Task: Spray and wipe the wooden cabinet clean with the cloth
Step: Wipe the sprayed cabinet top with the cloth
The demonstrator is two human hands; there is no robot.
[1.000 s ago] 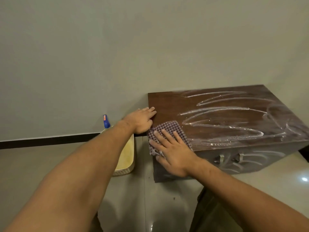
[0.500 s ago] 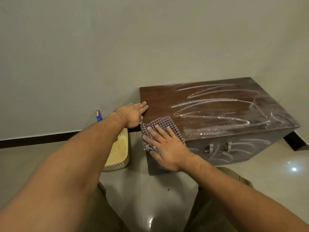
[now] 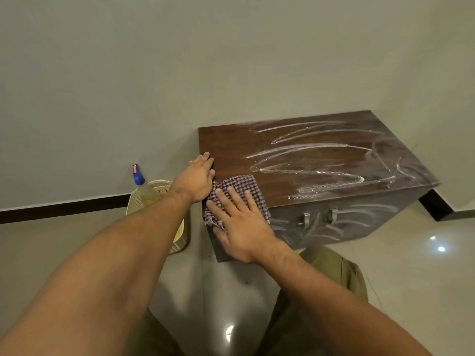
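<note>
A low dark wooden cabinet (image 3: 321, 160) stands against the wall, its top and front streaked with white foam swirls. A checked cloth (image 3: 241, 187) lies on the top's near left corner and hangs over the front edge. My right hand (image 3: 239, 222) presses flat on the cloth with fingers spread. My left hand (image 3: 196, 177) rests flat on the cabinet's left edge, just beside the cloth. A spray bottle with a blue nozzle (image 3: 138, 176) stands in a basket to the left.
A cream plastic basket (image 3: 144, 199) sits on the tiled floor left of the cabinet, partly behind my left forearm. Two metal handles (image 3: 320, 218) are on the cabinet front. A dark skirting strip runs along the wall. My knees are below.
The cloth and my right hand stay at the cabinet's near left corner, shifting slightly. My left hand keeps resting on the left edge. The view has drifted a little.
</note>
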